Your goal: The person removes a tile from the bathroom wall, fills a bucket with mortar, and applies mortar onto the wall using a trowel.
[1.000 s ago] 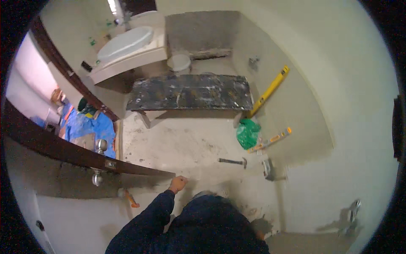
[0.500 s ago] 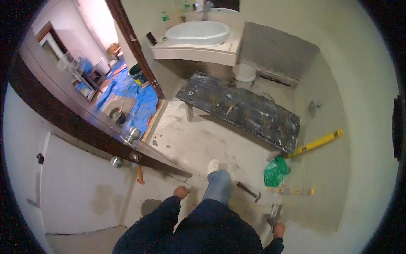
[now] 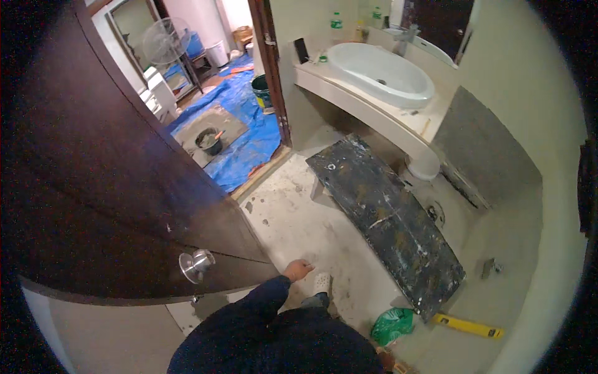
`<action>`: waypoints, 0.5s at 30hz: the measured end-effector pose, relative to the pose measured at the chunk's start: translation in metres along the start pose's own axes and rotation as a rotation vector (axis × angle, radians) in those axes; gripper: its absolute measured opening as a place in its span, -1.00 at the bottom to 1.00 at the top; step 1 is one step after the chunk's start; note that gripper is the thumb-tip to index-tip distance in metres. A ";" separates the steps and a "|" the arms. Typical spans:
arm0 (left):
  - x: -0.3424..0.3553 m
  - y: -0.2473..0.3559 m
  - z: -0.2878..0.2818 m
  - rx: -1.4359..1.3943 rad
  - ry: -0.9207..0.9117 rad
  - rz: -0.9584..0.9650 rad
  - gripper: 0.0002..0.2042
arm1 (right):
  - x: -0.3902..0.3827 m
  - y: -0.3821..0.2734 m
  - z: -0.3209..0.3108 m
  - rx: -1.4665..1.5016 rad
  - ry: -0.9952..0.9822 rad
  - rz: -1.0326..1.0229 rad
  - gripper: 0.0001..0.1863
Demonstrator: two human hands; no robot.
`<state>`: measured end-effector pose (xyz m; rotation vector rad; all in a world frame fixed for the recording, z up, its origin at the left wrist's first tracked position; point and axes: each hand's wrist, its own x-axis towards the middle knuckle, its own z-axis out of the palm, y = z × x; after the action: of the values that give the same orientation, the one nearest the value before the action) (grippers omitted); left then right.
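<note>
My left hand (image 3: pixel 299 270) hangs above the pale floor, close to my white perforated shoe (image 3: pixel 322 283). Its fingers are curled together, and whatever they hold, if anything, is too small to make out. Only a small part of my right hand (image 3: pixel 385 359) shows at the lower edge, beside my dark jacket. Its fingers are hidden there. Just beyond it lies a crumpled green plastic bag (image 3: pixel 393 326) on the floor. A yellow spirit level (image 3: pixel 468 325) rests by the right wall, near the end of a low black paint-spattered bench (image 3: pixel 386 218).
A dark door (image 3: pixel 118 162) with a round metal knob (image 3: pixel 197 265) stands at the left. Through the doorway, a blue tarp (image 3: pixel 249 149) carries a black mortar bucket (image 3: pixel 209 142). A white basin (image 3: pixel 381 75) sits on the counter, with a white bucket (image 3: pixel 425 167) below.
My view has turned left and moved toward the doorway. The right hand, earlier around a metal trowel-like tool, is now mostly out of sight. The hammer has left the view.
</note>
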<state>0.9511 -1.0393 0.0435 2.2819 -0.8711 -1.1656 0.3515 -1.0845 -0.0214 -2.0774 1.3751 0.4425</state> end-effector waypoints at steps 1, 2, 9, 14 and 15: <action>0.013 0.004 -0.005 0.024 0.045 0.008 -0.53 | 0.025 0.001 -0.028 0.021 0.025 -0.012 -0.76; 0.020 0.014 -0.012 0.012 0.054 -0.001 -0.53 | 0.047 0.000 -0.056 0.077 0.052 0.010 -0.76; 0.019 0.013 -0.038 -0.217 0.250 -0.131 -0.53 | 0.188 -0.027 -0.189 -0.002 0.107 -0.203 -0.73; -0.028 -0.040 -0.021 -0.300 0.285 -0.446 -0.49 | 0.304 -0.035 -0.187 -0.216 -0.012 -0.518 -0.83; -0.040 -0.053 -0.004 -0.199 0.372 -0.539 -0.49 | 0.326 -0.033 -0.183 -0.230 -0.054 -0.536 -0.84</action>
<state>0.9545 -0.9738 0.0355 2.5159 0.0059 -0.9176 0.5047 -1.4246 -0.0591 -2.4850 0.7125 0.4330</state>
